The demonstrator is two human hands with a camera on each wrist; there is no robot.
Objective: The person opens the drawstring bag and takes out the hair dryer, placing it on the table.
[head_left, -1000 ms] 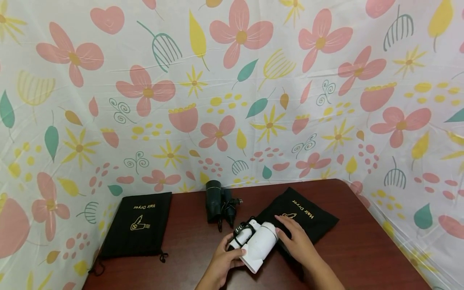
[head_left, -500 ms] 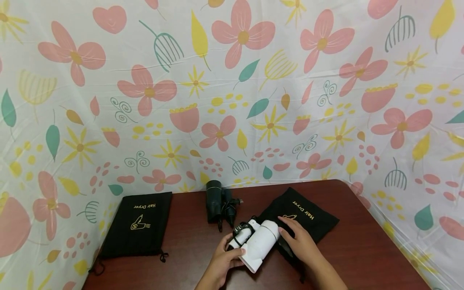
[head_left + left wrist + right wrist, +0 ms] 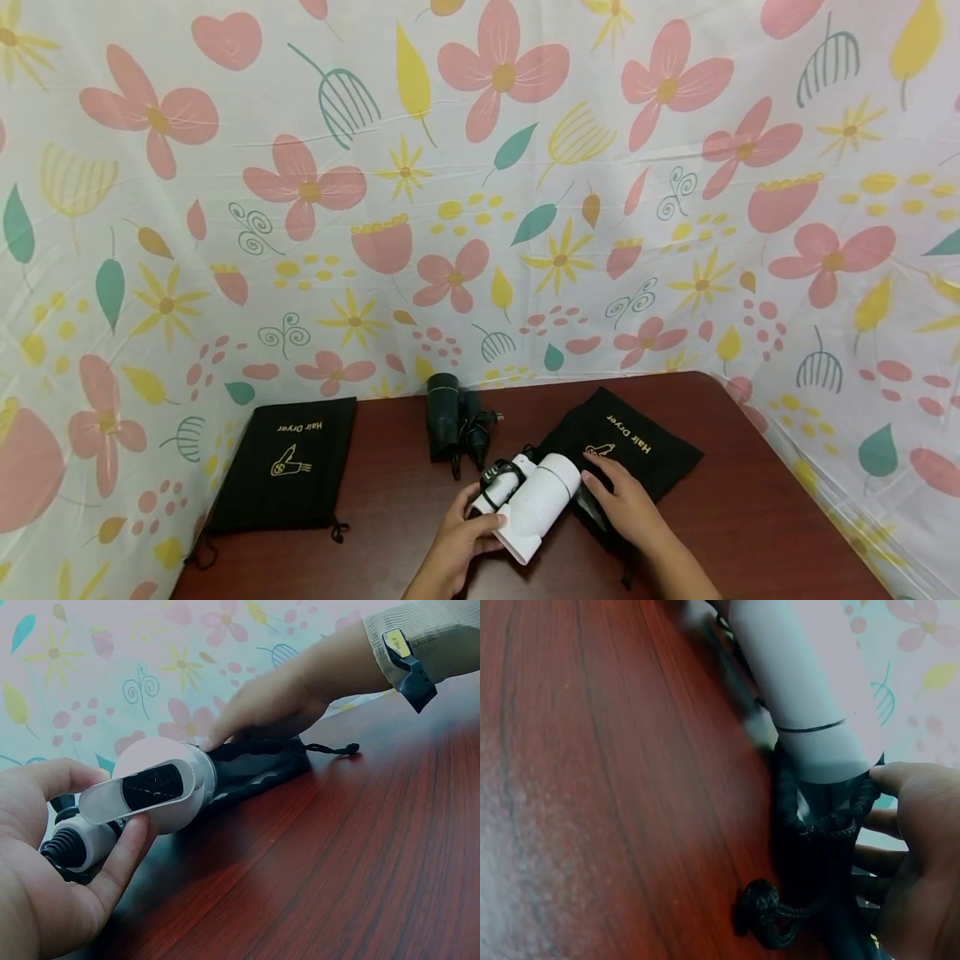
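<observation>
A white folding hair dryer (image 3: 543, 500) with a black cord wound round its folded handle is in my left hand (image 3: 453, 537). Thumb and fingers grip it by the nozzle end, seen close in the left wrist view as a flat white nozzle (image 3: 96, 804). Its other end points at the mouth of a black drawstring bag (image 3: 660, 446) marked "Hair Dryer". My right hand (image 3: 630, 510) holds that bag's edge beside the opening. In the right wrist view the dryer's round end (image 3: 832, 757) sits at the bag's gathered rim (image 3: 786, 799), thumb at the rim; the other fingers are partly hidden.
A black hair dryer (image 3: 444, 421) with its cord and plug (image 3: 476, 429) lies at the table's back edge. A second black "Hair Dryer" bag (image 3: 288, 475) lies flat at the left. The brown table (image 3: 757, 500) meets a flower-printed curtain (image 3: 480, 208).
The white hair dryer's far end has shifted slightly towards the bag. My right hand has drawn back a little to the right, along the bag's opening. The left hand stays nearly still.
</observation>
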